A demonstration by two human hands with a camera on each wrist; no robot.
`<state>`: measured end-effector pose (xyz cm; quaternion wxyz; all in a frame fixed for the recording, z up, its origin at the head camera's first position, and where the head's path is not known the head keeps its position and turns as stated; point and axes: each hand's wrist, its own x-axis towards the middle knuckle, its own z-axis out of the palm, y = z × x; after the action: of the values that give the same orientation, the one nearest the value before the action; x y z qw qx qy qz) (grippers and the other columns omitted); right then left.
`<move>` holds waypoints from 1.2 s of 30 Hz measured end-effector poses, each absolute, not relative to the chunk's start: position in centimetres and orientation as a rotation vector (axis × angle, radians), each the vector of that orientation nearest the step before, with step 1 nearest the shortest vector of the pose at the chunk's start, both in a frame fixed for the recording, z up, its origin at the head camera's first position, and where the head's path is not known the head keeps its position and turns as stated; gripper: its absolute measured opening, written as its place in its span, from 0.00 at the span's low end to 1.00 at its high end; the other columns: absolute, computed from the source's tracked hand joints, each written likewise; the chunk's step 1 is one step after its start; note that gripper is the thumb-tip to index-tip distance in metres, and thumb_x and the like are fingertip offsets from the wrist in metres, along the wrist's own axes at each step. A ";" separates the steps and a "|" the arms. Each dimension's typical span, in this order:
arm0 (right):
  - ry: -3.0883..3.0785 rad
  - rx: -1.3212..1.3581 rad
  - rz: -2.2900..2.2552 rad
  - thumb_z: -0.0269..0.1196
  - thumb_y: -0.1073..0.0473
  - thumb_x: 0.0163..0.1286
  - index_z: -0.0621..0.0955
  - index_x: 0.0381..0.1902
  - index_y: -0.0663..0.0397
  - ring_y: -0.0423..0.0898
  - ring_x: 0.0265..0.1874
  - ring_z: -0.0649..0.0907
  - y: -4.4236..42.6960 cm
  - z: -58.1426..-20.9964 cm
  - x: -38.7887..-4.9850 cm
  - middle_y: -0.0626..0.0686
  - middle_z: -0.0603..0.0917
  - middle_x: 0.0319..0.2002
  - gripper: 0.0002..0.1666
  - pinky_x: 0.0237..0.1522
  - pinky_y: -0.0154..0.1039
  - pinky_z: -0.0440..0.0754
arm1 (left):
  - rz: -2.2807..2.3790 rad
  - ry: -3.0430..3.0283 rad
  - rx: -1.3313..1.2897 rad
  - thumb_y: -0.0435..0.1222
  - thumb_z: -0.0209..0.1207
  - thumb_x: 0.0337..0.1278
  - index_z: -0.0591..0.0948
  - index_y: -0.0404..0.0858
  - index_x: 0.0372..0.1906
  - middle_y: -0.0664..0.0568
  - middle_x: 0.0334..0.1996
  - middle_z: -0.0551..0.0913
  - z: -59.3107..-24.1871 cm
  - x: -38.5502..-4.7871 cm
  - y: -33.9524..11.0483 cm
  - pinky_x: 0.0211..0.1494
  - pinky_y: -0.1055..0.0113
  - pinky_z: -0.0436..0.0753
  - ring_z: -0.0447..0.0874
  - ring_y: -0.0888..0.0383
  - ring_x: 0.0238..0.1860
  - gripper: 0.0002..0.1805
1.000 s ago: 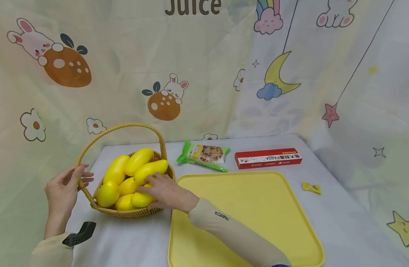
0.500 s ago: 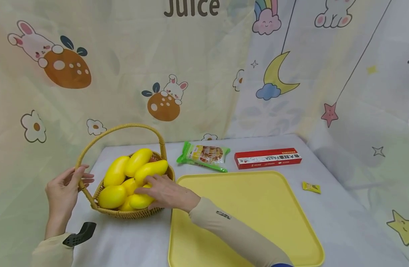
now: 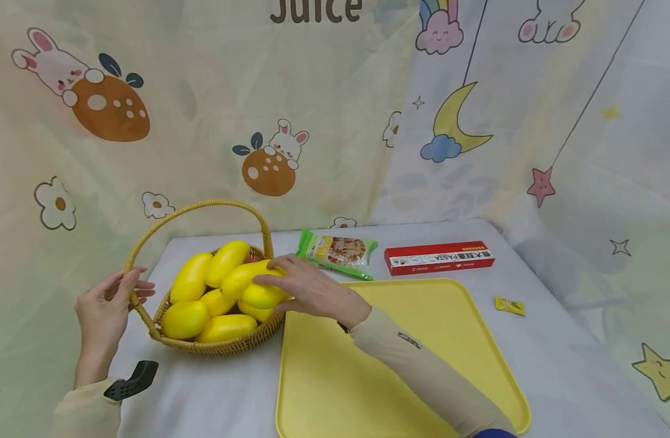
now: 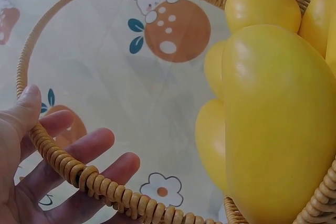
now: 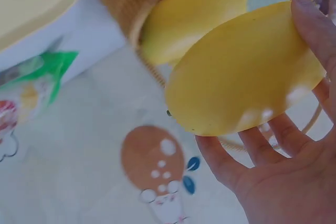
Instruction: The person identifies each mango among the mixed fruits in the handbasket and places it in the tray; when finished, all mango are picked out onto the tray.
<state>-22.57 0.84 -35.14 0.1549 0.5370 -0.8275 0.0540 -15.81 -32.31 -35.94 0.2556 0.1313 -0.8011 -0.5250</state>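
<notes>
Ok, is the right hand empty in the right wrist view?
No, the right hand grips a yellow fruit between its thumb and fingers.

The fruits (image 3: 186, 319) are bright yellow, the basket (image 3: 225, 348) golden tan, the backdrop (image 3: 193, 115) rabbit-printed cream.

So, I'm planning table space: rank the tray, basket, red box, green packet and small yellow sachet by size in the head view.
Tray
Basket
Red box and green packet: too alike to rank
Small yellow sachet
</notes>
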 end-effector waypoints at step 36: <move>-2.629 1.232 0.012 0.69 0.43 0.59 0.75 0.60 0.36 0.50 0.49 0.75 4.2 -44.6 -25.7 0.51 0.76 0.50 0.31 0.50 0.48 0.76 | -1.404 -2.163 0.377 0.44 0.56 0.66 0.82 0.37 0.52 0.70 0.23 0.82 -36.0 -15.8 -32.2 0.33 0.85 0.78 0.83 0.73 0.25 0.18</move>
<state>-25.66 4.25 -44.63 0.1188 0.4214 -0.8991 0.0042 -15.82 -32.17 -36.01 0.2645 0.1396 -0.8005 -0.5194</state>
